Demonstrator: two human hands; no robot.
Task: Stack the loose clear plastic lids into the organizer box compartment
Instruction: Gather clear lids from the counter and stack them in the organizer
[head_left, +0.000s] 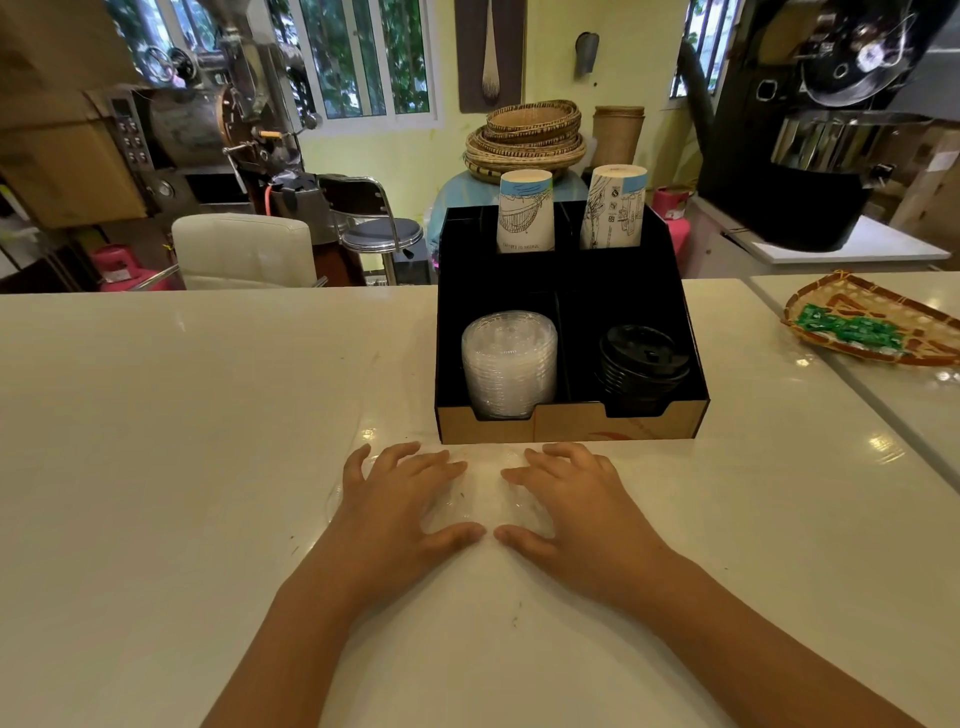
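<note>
A black organizer box (571, 426) with a cardboard front stands on the white counter. Its front left compartment holds a tall stack of clear plastic lids (509, 364). Loose clear lids (485, 493) lie on the counter just in front of the box, hard to make out against the white top. My left hand (400, 499) and my right hand (576, 504) rest on them with fingers spread, one on each side, thumbs almost meeting. I cannot tell how many loose lids lie under the hands.
Black lids (641, 364) fill the front right compartment. Two stacks of paper cups (524, 210) stand in the rear compartments. A woven tray (872, 322) with green packets sits at the right. Chairs and roasting machines stand behind the counter.
</note>
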